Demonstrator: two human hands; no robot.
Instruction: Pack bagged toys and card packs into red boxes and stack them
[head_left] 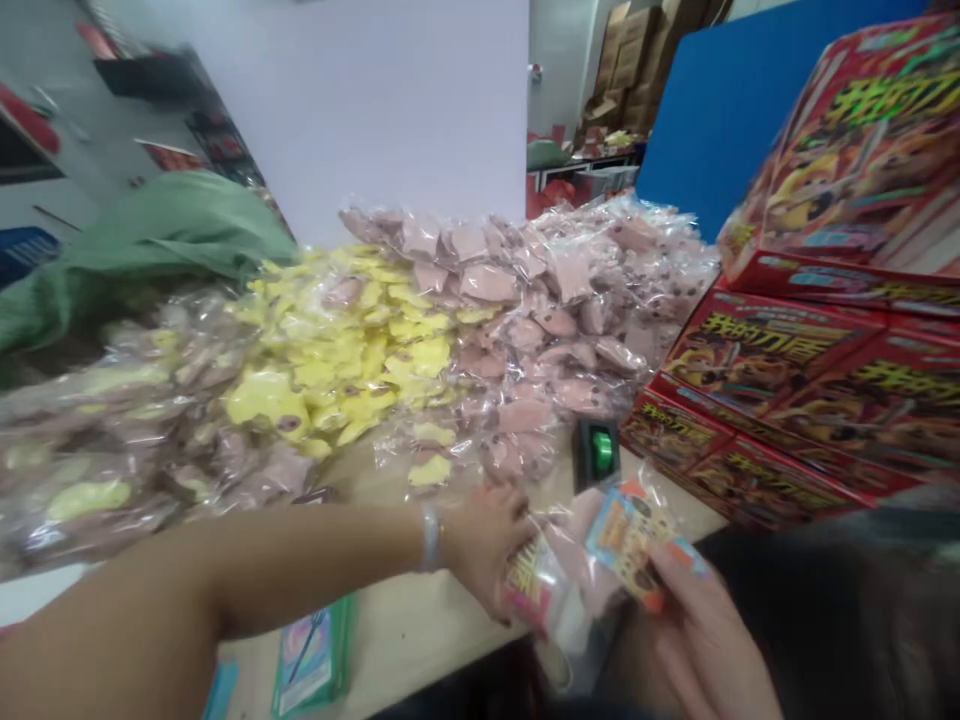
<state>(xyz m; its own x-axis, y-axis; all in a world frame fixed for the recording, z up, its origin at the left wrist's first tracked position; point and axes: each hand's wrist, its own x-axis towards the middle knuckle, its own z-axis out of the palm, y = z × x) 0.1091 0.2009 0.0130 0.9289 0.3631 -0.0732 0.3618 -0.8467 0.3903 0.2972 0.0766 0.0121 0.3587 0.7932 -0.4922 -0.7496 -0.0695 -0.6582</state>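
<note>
My left hand (487,545), with a pale bracelet (430,538) at the wrist, grips the upper side of a clear plastic bag (570,590) holding a pink soft item and a printed paper insert (529,585). My right hand (701,640) pinches a small orange-and-blue printed card (626,540) at the bag's edge. Just beyond the hands stands a black device with a green rocker switch (597,453). A large heap of bagged pink and yellow soft items (420,340) lies past my left forearm.
Stacked red printed boxes (772,400) rise at the right of the wooden table (405,650). A green printed packet (311,660) lies near the near edge. A green sack (165,240) lies at the far left, with a white board (360,100) and blue board (720,120) behind.
</note>
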